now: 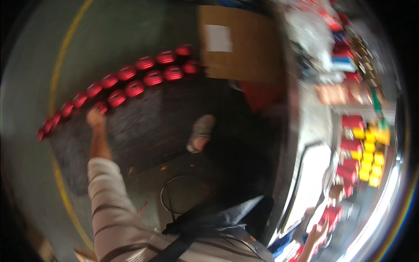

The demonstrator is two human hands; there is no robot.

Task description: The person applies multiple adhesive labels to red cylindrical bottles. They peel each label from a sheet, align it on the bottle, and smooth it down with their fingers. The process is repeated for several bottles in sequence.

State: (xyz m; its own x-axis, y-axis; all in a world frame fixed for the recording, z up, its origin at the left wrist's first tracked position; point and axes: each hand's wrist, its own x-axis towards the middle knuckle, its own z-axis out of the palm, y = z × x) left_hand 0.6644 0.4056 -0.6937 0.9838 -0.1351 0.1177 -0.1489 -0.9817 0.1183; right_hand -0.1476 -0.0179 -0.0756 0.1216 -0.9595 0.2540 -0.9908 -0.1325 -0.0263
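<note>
Two curved rows of glossy red round objects, their exact kind blurred, stand on a dark mat (144, 118) at the left. My left hand (94, 118) reaches down to the nearer row, its fingers closed about one red round object (101, 107) there. Beside that hand in the row is another red object (117, 98). At the lower right, my right hand (317, 235) is over the bench side, close to some red pieces (332, 216). Motion smears its fingers, and whether it holds anything cannot be made out.
A cardboard box (244, 43) with a white label stands beyond the rows. To the right runs a workbench (316, 118) with clear plastic bags (307, 35), red parts and yellow pieces (369, 159). A round metal hoop (185, 177) is near my foot (201, 131). A yellow line (61, 61) marks the floor.
</note>
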